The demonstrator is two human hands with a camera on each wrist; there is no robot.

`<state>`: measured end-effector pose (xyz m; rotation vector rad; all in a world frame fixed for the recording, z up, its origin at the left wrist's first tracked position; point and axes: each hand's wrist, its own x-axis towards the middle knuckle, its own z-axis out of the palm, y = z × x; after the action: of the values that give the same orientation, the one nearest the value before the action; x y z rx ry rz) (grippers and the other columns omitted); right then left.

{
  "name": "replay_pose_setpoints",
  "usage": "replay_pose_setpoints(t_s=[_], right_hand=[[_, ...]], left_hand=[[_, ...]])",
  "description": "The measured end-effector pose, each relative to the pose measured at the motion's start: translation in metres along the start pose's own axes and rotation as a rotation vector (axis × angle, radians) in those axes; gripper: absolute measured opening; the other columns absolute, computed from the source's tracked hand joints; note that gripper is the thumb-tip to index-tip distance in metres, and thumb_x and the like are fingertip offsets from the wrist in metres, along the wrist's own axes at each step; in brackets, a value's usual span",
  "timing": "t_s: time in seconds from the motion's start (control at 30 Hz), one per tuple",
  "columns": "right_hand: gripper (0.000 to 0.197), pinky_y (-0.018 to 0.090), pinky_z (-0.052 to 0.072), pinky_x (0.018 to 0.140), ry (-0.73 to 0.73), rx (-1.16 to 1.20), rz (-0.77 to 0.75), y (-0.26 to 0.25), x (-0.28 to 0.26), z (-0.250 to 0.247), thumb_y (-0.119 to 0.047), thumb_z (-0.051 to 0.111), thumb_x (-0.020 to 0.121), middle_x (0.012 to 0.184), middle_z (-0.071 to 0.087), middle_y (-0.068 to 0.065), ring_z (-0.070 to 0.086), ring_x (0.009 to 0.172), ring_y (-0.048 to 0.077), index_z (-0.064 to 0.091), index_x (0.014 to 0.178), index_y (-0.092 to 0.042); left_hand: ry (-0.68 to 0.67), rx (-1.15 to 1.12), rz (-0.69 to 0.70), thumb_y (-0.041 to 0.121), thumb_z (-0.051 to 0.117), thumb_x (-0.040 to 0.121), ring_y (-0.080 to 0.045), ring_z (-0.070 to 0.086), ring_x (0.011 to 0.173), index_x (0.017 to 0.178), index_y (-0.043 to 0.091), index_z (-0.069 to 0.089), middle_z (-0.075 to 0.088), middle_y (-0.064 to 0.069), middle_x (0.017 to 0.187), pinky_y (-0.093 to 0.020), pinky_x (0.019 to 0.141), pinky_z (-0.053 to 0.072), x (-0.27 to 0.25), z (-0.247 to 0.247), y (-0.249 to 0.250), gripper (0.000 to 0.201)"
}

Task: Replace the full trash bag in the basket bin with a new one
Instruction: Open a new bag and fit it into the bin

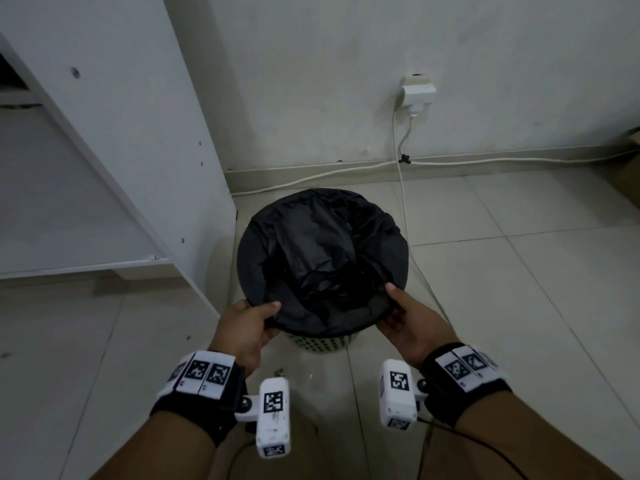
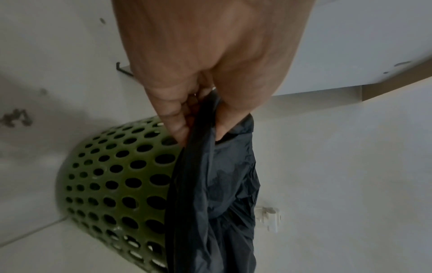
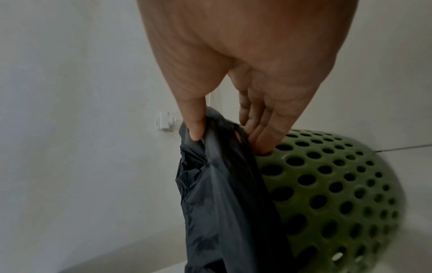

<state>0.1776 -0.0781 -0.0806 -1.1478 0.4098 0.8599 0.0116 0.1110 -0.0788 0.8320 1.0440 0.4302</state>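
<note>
I see my right hand (image 3: 245, 61) pinching the black trash bag (image 3: 224, 203) edge, thumb on its left side, the fingers (image 3: 268, 133) touching the green perforated basket bin (image 3: 332, 184) at right.

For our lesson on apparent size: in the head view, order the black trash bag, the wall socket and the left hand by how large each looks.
1. black trash bag, largest by far
2. left hand, though nearness to the camera enlarges it
3. wall socket, smallest, and farthest away
</note>
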Motion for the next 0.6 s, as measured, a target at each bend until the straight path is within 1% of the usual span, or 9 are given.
replay_pose_setpoints(t_s=[0.03, 0.1, 0.13, 0.2, 0.3, 0.4, 0.47, 0.53, 0.6], right_hand=[[0.024, 0.033, 0.056, 0.067, 0.005, -0.008, 0.001, -0.005, 0.001, -0.001, -0.017, 0.073, 0.084, 0.102, 0.073, 0.015, 0.069, 0.085, 0.025, 0.070, 0.105, -0.005], [0.028, 0.035, 0.057, 0.070, -0.008, -0.012, -0.001, -0.013, 0.005, -0.002, -0.011, 0.072, 0.084, 0.106, 0.072, 0.017, 0.069, 0.090, 0.027, 0.069, 0.110, 0.000], [0.029, 0.036, 0.058, 0.073, -0.018, -0.012, -0.001, -0.016, 0.006, -0.003, -0.007, 0.070, 0.085, 0.107, 0.072, 0.018, 0.068, 0.091, 0.027, 0.068, 0.112, 0.002], [0.024, 0.035, 0.057, 0.077, -0.041, -0.033, -0.008, -0.019, 0.007, -0.004, -0.001, 0.064, 0.088, 0.103, 0.071, 0.017, 0.067, 0.089, 0.026, 0.065, 0.112, 0.003], [0.016, 0.034, 0.056, 0.079, -0.061, -0.092, -0.042, -0.019, 0.008, -0.006, 0.003, 0.059, 0.090, 0.092, 0.071, 0.015, 0.066, 0.082, 0.025, 0.064, 0.104, 0.000], [0.013, 0.036, 0.054, 0.081, -0.073, -0.144, -0.108, -0.019, 0.007, -0.010, 0.006, 0.057, 0.090, 0.092, 0.069, 0.016, 0.065, 0.082, 0.027, 0.062, 0.097, -0.003], [0.015, 0.037, 0.053, 0.080, -0.095, -0.161, -0.169, -0.018, 0.004, -0.014, 0.008, 0.056, 0.090, 0.092, 0.069, 0.016, 0.065, 0.084, 0.028, 0.062, 0.090, -0.006], [0.016, 0.037, 0.053, 0.081, -0.142, -0.173, -0.216, -0.017, 0.001, -0.019, 0.007, 0.055, 0.091, 0.097, 0.070, 0.015, 0.066, 0.089, 0.028, 0.062, 0.093, -0.007], [0.018, 0.038, 0.053, 0.083, -0.166, -0.222, -0.249, -0.019, 0.000, -0.027, 0.007, 0.055, 0.091, 0.103, 0.071, 0.014, 0.068, 0.092, 0.027, 0.063, 0.100, -0.007]], left_hand=[[-0.012, 0.011, 0.004, -0.006, 0.061, 0.092, -0.029, 0.071, 0.097, 0.119, 0.000, 0.064, 0.074, -0.016, 0.110, -0.031, 0.067, 0.062, 0.003, -0.004, 0.000, 0.028], [-0.047, 0.023, 0.023, -0.005, 0.061, 0.093, -0.031, 0.071, 0.104, 0.121, -0.002, 0.063, 0.073, -0.018, 0.115, -0.033, 0.072, 0.062, 0.006, -0.010, -0.002, 0.029], [-0.069, 0.030, 0.040, -0.004, 0.060, 0.094, -0.031, 0.070, 0.105, 0.120, -0.001, 0.063, 0.073, -0.017, 0.115, -0.033, 0.073, 0.062, 0.006, -0.011, -0.003, 0.026], [-0.095, 0.054, 0.072, -0.003, 0.058, 0.095, -0.030, 0.071, 0.104, 0.113, 0.003, 0.066, 0.073, -0.017, 0.115, -0.034, 0.076, 0.061, 0.005, -0.013, -0.006, 0.020], [-0.117, 0.112, 0.123, -0.001, 0.059, 0.096, -0.028, 0.072, 0.103, 0.110, 0.007, 0.067, 0.075, -0.015, 0.113, -0.038, 0.083, 0.058, 0.003, -0.017, -0.012, 0.018], [-0.156, 0.158, 0.187, 0.002, 0.061, 0.096, -0.030, 0.071, 0.107, 0.113, 0.007, 0.067, 0.075, -0.013, 0.113, -0.045, 0.093, 0.056, -0.001, -0.022, -0.020, 0.019], [-0.159, 0.207, 0.223, 0.008, 0.065, 0.095, -0.029, 0.072, 0.106, 0.115, 0.008, 0.067, 0.076, -0.012, 0.111, -0.046, 0.094, 0.056, -0.004, -0.029, -0.028, 0.020], [-0.150, 0.360, 0.266, 0.024, 0.075, 0.089, -0.028, 0.073, 0.099, 0.108, 0.007, 0.069, 0.078, -0.009, 0.100, -0.047, 0.090, 0.058, -0.006, -0.036, -0.037, 0.027], [-0.166, 0.620, 0.303, 0.040, 0.079, 0.083, -0.021, 0.071, 0.079, 0.082, 0.013, 0.067, 0.072, -0.001, 0.075, -0.043, 0.079, 0.058, -0.010, -0.044, -0.043, 0.029]])
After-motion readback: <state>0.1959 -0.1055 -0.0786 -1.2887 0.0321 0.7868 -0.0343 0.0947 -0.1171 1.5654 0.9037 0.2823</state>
